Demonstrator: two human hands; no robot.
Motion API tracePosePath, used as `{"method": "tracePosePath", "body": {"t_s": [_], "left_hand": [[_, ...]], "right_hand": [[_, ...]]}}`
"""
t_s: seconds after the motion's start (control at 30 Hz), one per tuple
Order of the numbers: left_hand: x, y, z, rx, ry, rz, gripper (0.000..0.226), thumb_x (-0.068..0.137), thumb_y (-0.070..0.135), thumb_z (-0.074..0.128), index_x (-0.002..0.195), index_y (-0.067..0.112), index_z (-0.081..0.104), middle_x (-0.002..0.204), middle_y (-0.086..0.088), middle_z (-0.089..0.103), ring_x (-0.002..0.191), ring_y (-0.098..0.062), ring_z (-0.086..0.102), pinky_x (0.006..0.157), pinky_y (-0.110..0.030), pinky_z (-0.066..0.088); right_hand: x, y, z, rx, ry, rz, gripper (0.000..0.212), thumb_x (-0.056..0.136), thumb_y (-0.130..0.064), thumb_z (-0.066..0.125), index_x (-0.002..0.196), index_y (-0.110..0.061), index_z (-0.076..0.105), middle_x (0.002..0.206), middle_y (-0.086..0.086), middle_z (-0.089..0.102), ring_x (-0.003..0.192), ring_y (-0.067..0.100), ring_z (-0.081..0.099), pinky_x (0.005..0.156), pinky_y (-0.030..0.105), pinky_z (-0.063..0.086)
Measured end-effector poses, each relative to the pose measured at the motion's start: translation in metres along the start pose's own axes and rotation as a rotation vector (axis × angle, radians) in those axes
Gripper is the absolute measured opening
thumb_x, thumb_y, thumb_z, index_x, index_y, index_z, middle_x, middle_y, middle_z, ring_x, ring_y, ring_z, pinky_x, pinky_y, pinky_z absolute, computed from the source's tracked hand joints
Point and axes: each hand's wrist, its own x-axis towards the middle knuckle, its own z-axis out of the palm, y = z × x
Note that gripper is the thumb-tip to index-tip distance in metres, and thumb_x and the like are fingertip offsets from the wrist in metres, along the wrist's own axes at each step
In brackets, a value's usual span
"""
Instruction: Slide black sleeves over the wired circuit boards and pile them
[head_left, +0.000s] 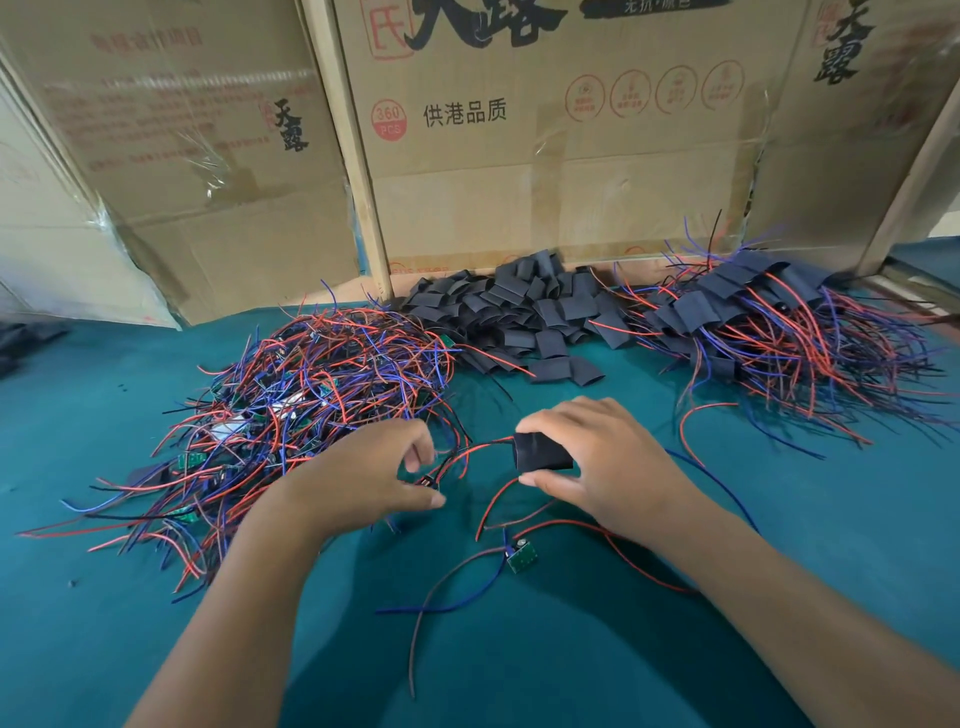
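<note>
Teal table backed by cardboard boxes; right hand pinches a black sleeve, left hand apparently pinches its wires.

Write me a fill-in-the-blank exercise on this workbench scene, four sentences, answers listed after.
1. The right hand grips a ____ sleeve.
2. The loose circuit board lies on the ____ table cover.
3. The pile of empty sleeves sits against the ____ boxes.
4. The finished pile lies to the ____ of the empty sleeves.

Answers: black; green; cardboard; right
</note>
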Motion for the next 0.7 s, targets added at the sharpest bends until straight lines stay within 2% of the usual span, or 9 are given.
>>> {"method": "tracePosePath", "body": {"t_s": [0.07,0.17,0.23,0.33,0.43,0.5,0.6,0.67,0.7], "left_hand": [[0.005,0.002,0.005,0.047,-0.014,0.009,0.026,0.087,0.035,0.075,0.094,0.022,0.054,0.096,0.007,0.056,0.077,-0.001,0.047,0.066,-0.013,0.034],[0.008,0.005,0.008,0.106,-0.009,0.051,0.027,0.089,0.035,0.072,0.086,0.021,0.050,0.086,0.010,0.051,0.077,-0.011,0.047,0.069,-0.027,0.033],[0.007,0.008,0.008,0.105,0.017,0.060,0.032,0.088,0.036,0.073,0.080,0.018,0.048,0.080,0.011,0.052,0.077,-0.016,0.049,0.070,-0.032,0.039],[0.006,0.015,0.007,0.158,0.066,0.044,0.040,0.088,0.043,0.071,0.074,0.018,0.042,0.079,0.008,0.059,0.080,-0.021,0.057,0.075,-0.035,0.047],[0.007,0.020,0.011,0.330,0.094,0.021,0.040,0.091,0.047,0.065,0.073,0.021,0.040,0.085,0.005,0.063,0.083,-0.023,0.059,0.067,-0.034,0.041],[0.008,0.023,0.012,0.398,0.121,0.040,0.035,0.093,0.048,0.060,0.077,0.021,0.045,0.088,0.003,0.061,0.085,-0.023,0.057,0.066,-0.033,0.033],[0.010,0.025,0.012,0.400,0.150,0.156,0.026,0.097,0.049,0.054,0.087,0.025,0.054,0.086,0.007,0.052,0.083,-0.017,0.048,0.071,-0.032,0.029],[0.012,0.027,0.014,0.315,0.171,0.224,0.024,0.097,0.049,0.055,0.110,0.029,0.061,0.086,0.011,0.050,0.085,-0.014,0.049,0.072,-0.030,0.031],[0.012,0.029,0.016,0.224,0.182,0.222,0.032,0.095,0.048,0.059,0.121,0.030,0.058,0.085,0.013,0.051,0.085,-0.013,0.052,0.073,-0.030,0.035]], "right_hand": [[0.000,0.001,-0.001,-0.028,-0.001,0.019,0.035,0.085,-0.043,0.072,0.112,-0.023,0.063,0.096,-0.005,0.064,0.093,0.021,0.055,0.087,0.038,0.041],[0.001,0.005,-0.005,-0.057,0.003,0.051,0.035,0.084,-0.043,0.072,0.112,-0.024,0.063,0.096,-0.004,0.063,0.095,0.022,0.055,0.085,0.035,0.038],[0.001,0.008,-0.008,-0.051,-0.004,0.068,0.036,0.086,-0.045,0.070,0.114,-0.024,0.062,0.098,-0.005,0.062,0.097,0.021,0.054,0.086,0.033,0.036],[0.002,0.011,-0.012,-0.040,-0.026,0.063,0.038,0.087,-0.047,0.067,0.118,-0.026,0.061,0.103,-0.007,0.063,0.102,0.018,0.052,0.092,0.033,0.034],[0.003,0.014,-0.017,-0.058,-0.041,0.057,0.040,0.087,-0.048,0.068,0.119,-0.025,0.061,0.106,-0.007,0.064,0.104,0.018,0.053,0.095,0.034,0.034],[0.003,0.016,-0.021,-0.048,-0.047,0.060,0.039,0.086,-0.048,0.068,0.118,-0.027,0.061,0.103,-0.008,0.063,0.103,0.017,0.053,0.095,0.033,0.033],[0.003,0.016,-0.023,-0.044,-0.066,0.061,0.040,0.086,-0.049,0.067,0.119,-0.028,0.061,0.103,-0.008,0.063,0.103,0.017,0.052,0.096,0.031,0.031],[0.003,0.014,-0.021,-0.061,-0.081,0.044,0.040,0.087,-0.047,0.067,0.121,-0.027,0.060,0.105,-0.007,0.063,0.105,0.018,0.052,0.096,0.032,0.032],[0.003,0.013,-0.020,-0.068,-0.090,0.037,0.040,0.087,-0.047,0.066,0.122,-0.027,0.060,0.105,-0.007,0.062,0.105,0.018,0.052,0.097,0.032,0.032]]}}
